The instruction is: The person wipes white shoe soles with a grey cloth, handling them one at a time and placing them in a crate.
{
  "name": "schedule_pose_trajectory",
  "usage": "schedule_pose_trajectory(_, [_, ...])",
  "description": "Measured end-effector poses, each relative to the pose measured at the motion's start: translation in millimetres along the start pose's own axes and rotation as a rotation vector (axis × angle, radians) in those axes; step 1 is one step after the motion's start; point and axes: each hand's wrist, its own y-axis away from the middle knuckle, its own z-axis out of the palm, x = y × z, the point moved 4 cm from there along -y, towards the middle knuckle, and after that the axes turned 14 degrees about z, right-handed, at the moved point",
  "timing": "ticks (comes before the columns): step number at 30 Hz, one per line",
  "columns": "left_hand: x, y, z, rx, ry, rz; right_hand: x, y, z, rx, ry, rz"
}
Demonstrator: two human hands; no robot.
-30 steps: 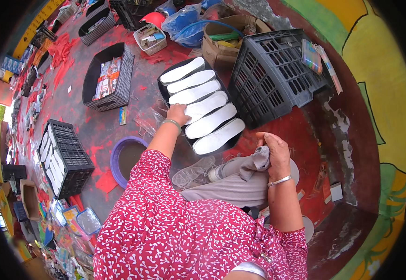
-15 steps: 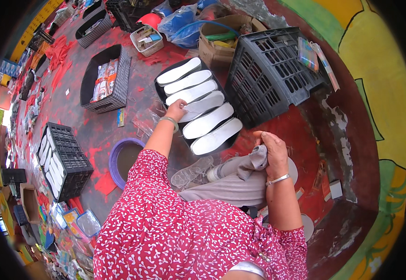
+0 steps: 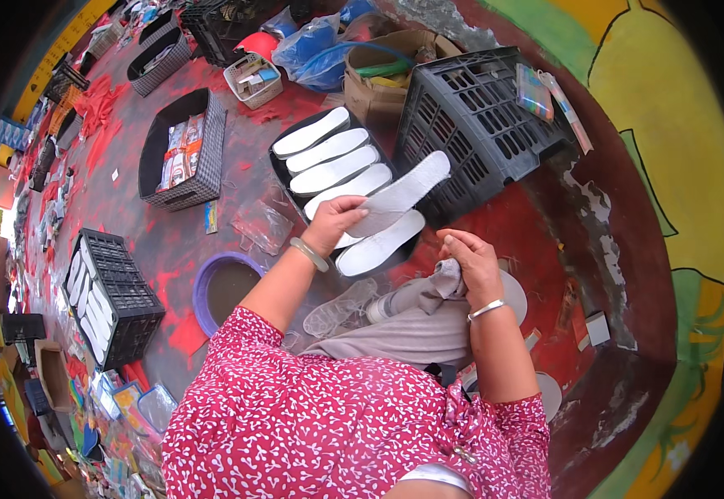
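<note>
My left hand [image 3: 334, 223] pinches the heel end of a white insole [image 3: 416, 181], which is lifted at a slant over a dark bin [image 3: 285, 185]. Several more white insoles [image 3: 334, 148] lie side by side across that bin. One insole [image 3: 383, 243] at the near end is partly covered by the lifted one. To the right, my right hand [image 3: 473, 264] is closed around a grey cloth [image 3: 448, 279], above my bent leg. Its thumb and fingertips point toward the lifted insole, apart from it.
A large grey plastic crate [image 3: 478, 125] stands beyond the bin. A purple basin [image 3: 204, 293] with murky water sits left of my leg. Further left, a black crate [image 3: 133, 312] holds white insoles, and a checked basket [image 3: 216, 150] holds packets. A cardboard box [image 3: 366, 96] stands behind.
My left hand has drawn an insole up out of the row and swung it to the right, toe end raised. The right hand keeps the grey cloth, nearly still.
</note>
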Motion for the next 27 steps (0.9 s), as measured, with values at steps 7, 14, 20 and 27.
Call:
schedule_pose_trajectory(7, [37.5, 52.5, 93.4, -0.44, -0.787, 0.898, 15.4, -10.1, -15.4, 0.104, -0.083, 0.145])
schedule_pose_trajectory(14, [31.3, 44.9, 81.6, -0.413, -0.776, 0.913, 19.6, -9.3, -27.3, 0.188, -0.116, 0.035])
schedule_pose_trajectory(20, [-55.7, -45.0, -49.6, -0.072, -1.279, 0.249, 16.1, -10.8, -20.6, 0.132, -0.191, 0.053])
schedule_pose_trajectory(27, [-74.9, -76.9, -47.2, -0.296, -1.518, -0.165, 11.5, -14.0, -17.4, 0.085, -0.18, 0.068])
